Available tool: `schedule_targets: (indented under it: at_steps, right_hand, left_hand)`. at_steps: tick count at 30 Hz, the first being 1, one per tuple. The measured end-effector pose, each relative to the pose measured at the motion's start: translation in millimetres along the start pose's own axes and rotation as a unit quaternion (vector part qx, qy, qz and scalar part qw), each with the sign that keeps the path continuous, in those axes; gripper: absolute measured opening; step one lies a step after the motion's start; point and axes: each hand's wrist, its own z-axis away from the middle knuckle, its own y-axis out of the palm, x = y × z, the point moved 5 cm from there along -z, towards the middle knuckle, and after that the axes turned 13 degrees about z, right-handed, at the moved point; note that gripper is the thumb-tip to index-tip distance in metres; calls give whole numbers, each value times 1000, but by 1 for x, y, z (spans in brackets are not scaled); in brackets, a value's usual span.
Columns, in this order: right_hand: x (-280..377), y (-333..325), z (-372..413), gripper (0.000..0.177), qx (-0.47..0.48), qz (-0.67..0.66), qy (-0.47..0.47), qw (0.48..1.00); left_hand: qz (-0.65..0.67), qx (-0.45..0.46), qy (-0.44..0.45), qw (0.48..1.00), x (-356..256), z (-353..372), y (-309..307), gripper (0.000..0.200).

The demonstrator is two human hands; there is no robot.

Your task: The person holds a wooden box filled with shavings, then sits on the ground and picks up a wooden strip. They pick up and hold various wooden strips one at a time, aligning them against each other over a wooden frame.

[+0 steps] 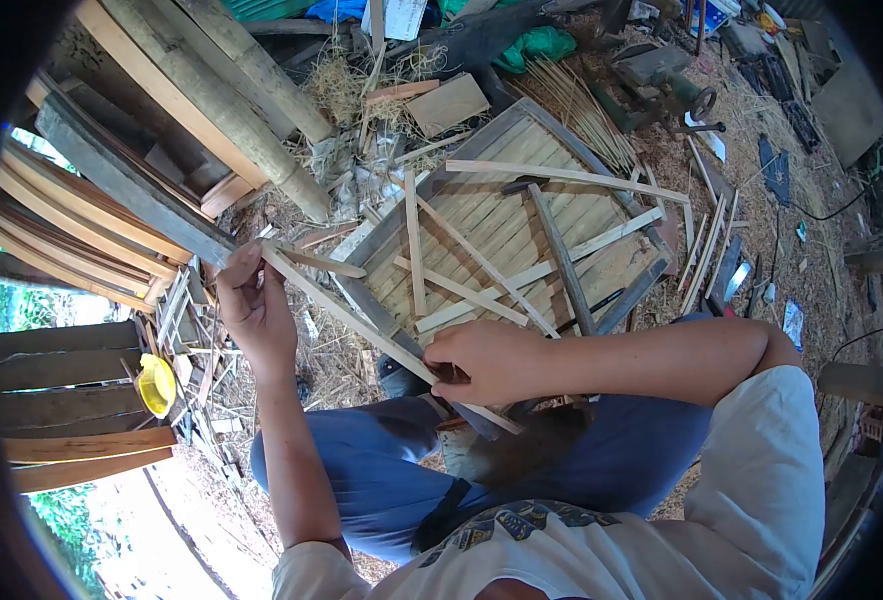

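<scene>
A long thin wooden strip slants across the space above my lap. My left hand pinches its far end between thumb and fingers, beside a grey timber beam. Lower down, my right hand is closed around the strip near its other end. Beyond my hands lies a framed plank panel, with several loose wooden strips scattered over it. A hammer with a worn wooden handle rests on the panel too. A short wooden piece sticks out near my left hand.
Stacked planks and a bamboo pole stand at the upper left. A yellow bowl sits at the left. Thin sticks lie behind the panel, near a metal vise-like tool. Shavings cover the ground.
</scene>
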Motion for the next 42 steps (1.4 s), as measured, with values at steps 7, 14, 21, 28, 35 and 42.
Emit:
schedule_targets:
  at_steps: [7, 14, 21, 28, 35, 42]
  right_hand:
    - [-1, -3, 0, 28, -5, 5, 4, 1000]
    - [0, -7, -1, 29, -31, 4, 10, 999]
    - [-1, -7, -1, 30, -52, -16, 6, 998]
    - [-1, 1, 0, 33, -28, -57, 46, 997]
    - [13, -4, 7, 37, -15, -65, 65, 996]
    - [26, -12, 25, 39, -20, -114, 81, 990]
  left_hand:
    - [-4, 2, 11, 1000, 0, 0, 0, 26]
    - [-4, -31, -17, 999, -4, 3, 3, 22]
    - [-2, -39, -16, 999, -10, 1, 6, 19]
    - [-70, -21, 1, 997, -22, 1, 12, 18]
    - [17, -53, -18, 998, -34, 1, 19, 10]
    - [-6, -50, -74, 996, -32, -2, 18, 12]
